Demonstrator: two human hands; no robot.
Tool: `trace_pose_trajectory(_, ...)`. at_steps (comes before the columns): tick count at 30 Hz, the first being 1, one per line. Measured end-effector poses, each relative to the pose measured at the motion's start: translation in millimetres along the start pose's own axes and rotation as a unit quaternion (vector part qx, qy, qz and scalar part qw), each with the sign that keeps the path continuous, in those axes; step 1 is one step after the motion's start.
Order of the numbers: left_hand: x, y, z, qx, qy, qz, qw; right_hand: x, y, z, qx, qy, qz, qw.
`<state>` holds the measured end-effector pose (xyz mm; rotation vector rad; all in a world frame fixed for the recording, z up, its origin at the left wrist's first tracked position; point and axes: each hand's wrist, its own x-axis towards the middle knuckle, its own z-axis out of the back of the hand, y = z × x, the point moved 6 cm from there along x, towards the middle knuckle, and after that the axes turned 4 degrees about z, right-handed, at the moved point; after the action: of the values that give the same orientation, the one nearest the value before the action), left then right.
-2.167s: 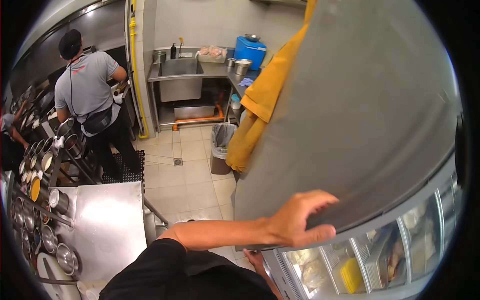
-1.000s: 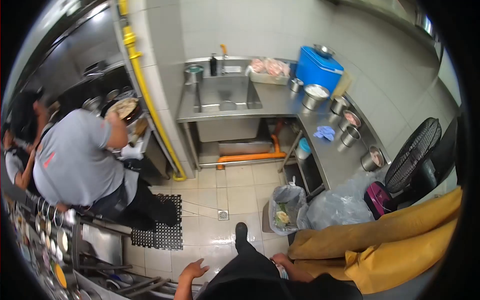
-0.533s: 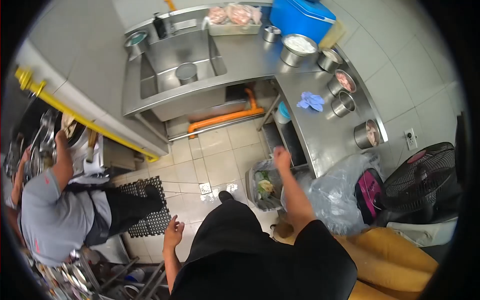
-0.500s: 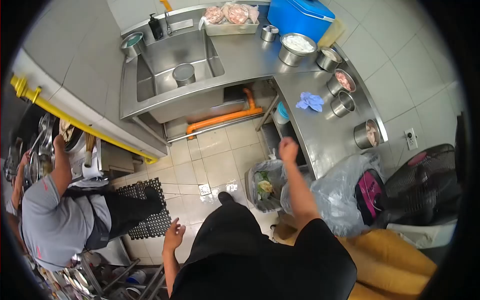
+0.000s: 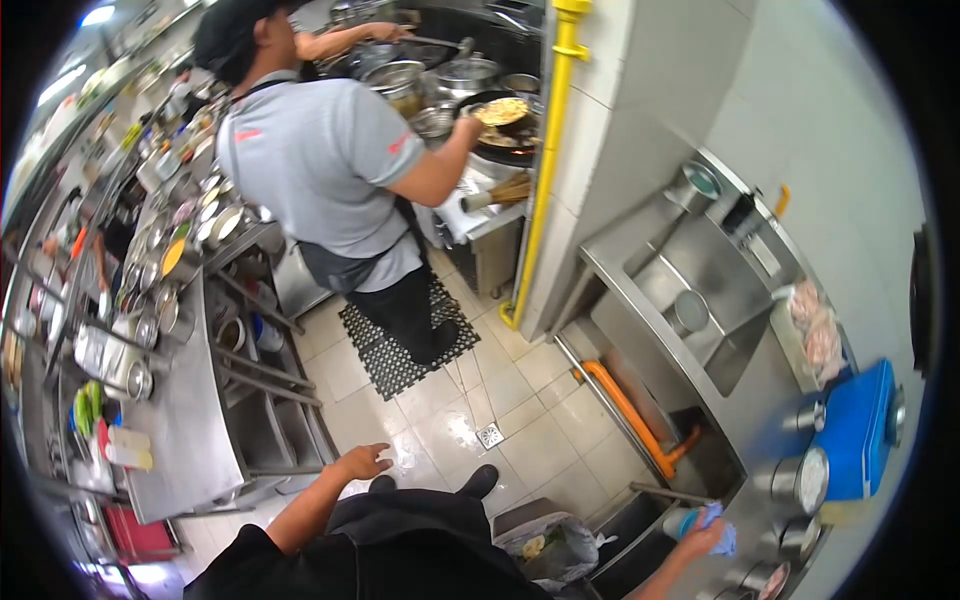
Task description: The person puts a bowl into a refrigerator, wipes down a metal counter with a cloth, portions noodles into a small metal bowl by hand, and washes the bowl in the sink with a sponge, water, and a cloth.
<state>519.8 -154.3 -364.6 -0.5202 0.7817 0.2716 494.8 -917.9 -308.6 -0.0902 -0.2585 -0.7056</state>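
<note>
The blue cloth lies at the right hand, cooler side, grip unclear; the left hand, loosely open, empty, is farther.

The right hand touches a blue cloth near the front edge of the steel counter; whether it grips it is hard to tell. The left hand, fingers apart, hangs empty above the tiled floor. By the counter's back corner stands a blue cooler, a metal pot with white contents just beside it. A tray of pink bags lies along the back edge, between cooler and sink.
</note>
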Motion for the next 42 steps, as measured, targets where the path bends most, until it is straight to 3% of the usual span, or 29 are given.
trace_pose_trajectory(2, -6, 26, -26, -0.002, 0.009, -0.008, 1.000, -38, 25, -76, 0.113, -0.053, 0.024, 0.992)
trace_pose_trajectory(4, -16, 40, -46, -0.008, 0.001, -0.072, 0.997, -74, 114, -65, 0.183, -0.033, 0.122, 0.975)
trace_pose_trajectory(6, -44, 39, -29, -0.061, -0.010, -0.058, 0.996, -115, 214, -46, 0.247, 0.145, 0.133, 0.949)
trace_pose_trajectory(8, -61, 60, -29, -0.121, -0.045, -0.079, 0.988, -179, 291, -56, 0.318, 0.288, 0.191, 0.883)
trace_pose_trajectory(11, -83, 105, -34, -0.145, -0.117, -0.134, 0.973, -287, 399, -4, 0.338, 0.358, 0.301, 0.817)
trace_pose_trajectory(13, -124, 129, -22, -0.146, -0.305, -0.228, 0.913, -382, 458, 49, 0.442, 0.602, 0.298, 0.594)
trace_pose_trajectory(14, -142, 151, -18, -0.168, -0.321, -0.208, 0.909, -414, 481, 86, 0.421, 0.612, 0.321, 0.587)
trace_pose_trajectory(16, -191, 183, -4, -0.046, -0.374, -0.257, 0.890, -495, 523, 169, 0.377, 0.684, 0.415, 0.467)
trace_pose_trajectory(17, -208, 210, -2, -0.061, -0.383, -0.251, 0.887, -519, 545, 200, 0.399, 0.642, 0.467, 0.459)
trace_pose_trajectory(19, -230, 277, 6, -0.375, -0.232, -0.252, 0.861, -565, 602, 263, 0.410, 0.568, 0.550, 0.455)
trace_pose_trajectory(22, -324, 370, 42, -0.441, -0.410, -0.150, 0.785, -641, 674, 328, 0.459, 0.458, 0.630, 0.428)
trace_pose_trajectory(23, -351, 395, 54, -0.461, -0.447, -0.116, 0.758, -665, 695, 341, 0.486, 0.430, 0.653, 0.391)
trace_pose_trajectory(26, -393, 453, 90, -0.533, -0.477, -0.081, 0.694, -738, 764, 398, 0.500, 0.360, 0.702, 0.358)
trace_pose_trajectory(27, -401, 462, 106, -0.527, -0.513, -0.077, 0.673, -756, 792, 407, 0.484, 0.325, 0.711, 0.393)
trace_pose_trajectory(28, -395, 477, 113, -0.527, -0.494, -0.074, 0.688, -773, 820, 409, 0.476, 0.305, 0.704, 0.431)
trace_pose_trajectory(30, -402, 487, 122, -0.526, -0.505, 0.011, 0.684, -802, 865, 404, 0.518, 0.242, 0.655, 0.493)
trace_pose_trajectory(31, -399, 494, 120, -0.525, -0.503, 0.011, 0.686, -818, 889, 379, 0.526, 0.255, 0.640, 0.498)
trace_pose_trajectory(32, -404, 502, 115, -0.434, -0.574, 0.045, 0.693, -835, 912, 350, 0.534, 0.269, 0.626, 0.501)
trace_pose_trajectory(33, -412, 510, 112, -0.337, -0.636, 0.080, 0.689, -861, 921, 323, 0.485, 0.318, 0.637, 0.507)
trace_pose_trajectory(34, -414, 523, 108, -0.334, -0.636, 0.089, 0.690, -893, 919, 294, 0.433, 0.368, 0.647, 0.508)
trace_pose_trajectory(36, -424, 563, 91, -0.420, -0.615, 0.159, 0.648, -963, 896, 235, 0.308, 0.240, 0.758, 0.523)
trace_pose_trajectory(38, -454, 609, 103, -0.341, -0.694, 0.221, 0.594, -1000, 867, 238, 0.285, 0.081, 0.786, 0.543)
trace_pose_trajectory(40, -492, 646, 151, -0.221, -0.750, 0.261, 0.567, -1034, 890, 239, 0.313, 0.078, 0.778, 0.539)
trace_pose_trajectory(42, -517, 667, 227, -0.106, -0.787, 0.225, 0.565, -1058, 909, 236, 0.328, 0.077, 0.771, 0.541)
